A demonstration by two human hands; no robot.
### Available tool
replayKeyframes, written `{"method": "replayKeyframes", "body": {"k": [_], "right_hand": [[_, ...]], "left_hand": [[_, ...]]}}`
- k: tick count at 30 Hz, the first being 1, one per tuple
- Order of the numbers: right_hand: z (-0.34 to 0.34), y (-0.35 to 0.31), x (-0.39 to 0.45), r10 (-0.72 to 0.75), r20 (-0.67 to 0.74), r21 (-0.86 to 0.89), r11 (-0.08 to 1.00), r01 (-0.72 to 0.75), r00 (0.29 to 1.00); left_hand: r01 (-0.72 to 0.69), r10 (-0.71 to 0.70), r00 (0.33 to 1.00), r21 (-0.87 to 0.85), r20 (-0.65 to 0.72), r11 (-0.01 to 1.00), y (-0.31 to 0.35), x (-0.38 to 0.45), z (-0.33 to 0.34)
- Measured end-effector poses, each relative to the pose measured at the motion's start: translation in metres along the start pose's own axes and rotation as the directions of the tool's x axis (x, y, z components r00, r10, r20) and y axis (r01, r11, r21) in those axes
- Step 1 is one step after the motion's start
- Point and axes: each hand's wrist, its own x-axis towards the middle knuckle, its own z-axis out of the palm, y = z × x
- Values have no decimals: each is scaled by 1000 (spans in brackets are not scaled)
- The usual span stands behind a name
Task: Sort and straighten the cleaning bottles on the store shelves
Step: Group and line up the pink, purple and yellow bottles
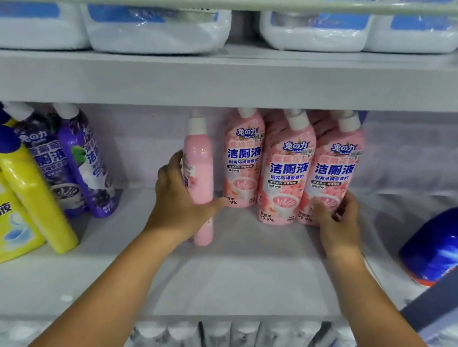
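On the middle shelf (238,275) my left hand (181,202) grips a pink toilet-cleaner bottle (198,169), turned side-on and tilted slightly, standing apart to the left of the pink group. Three pink bottles with white caps face forward in a row: one at the left (242,157), one in the middle (287,169) and one at the right (335,163), with more pink bottles behind them. My right hand (337,218) rests against the lower part of the rightmost pink bottle, fingers curled around its base.
Purple bottles (88,161) and yellow bottles (29,192) lean at the shelf's left. A dark blue bottle (444,246) stands at the right. White jugs with blue labels (154,20) fill the shelf above. White-capped bottles (215,342) line the shelf below.
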Motion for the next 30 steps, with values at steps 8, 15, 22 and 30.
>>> {"method": "replayKeyframes", "body": {"k": [8, 15, 22, 30], "right_hand": [[1, 0, 2, 6, 5, 55, 998, -7, 1000], [4, 1, -1, -61, -45, -116, 992, 56, 997], [5, 1, 3, -79, -47, -154, 986, 71, 996], [5, -1, 2, -78, -54, -194, 979, 67, 995]], "left_hand": [[104, -67, 978, -182, 198, 978, 6, -14, 9], [8, -9, 1000, 23, 14, 1000, 11, -7, 61], [20, -1, 993, -159, 114, 987, 4, -6, 68], [14, -13, 980, 0, 198, 1000, 0, -6, 64]]}}
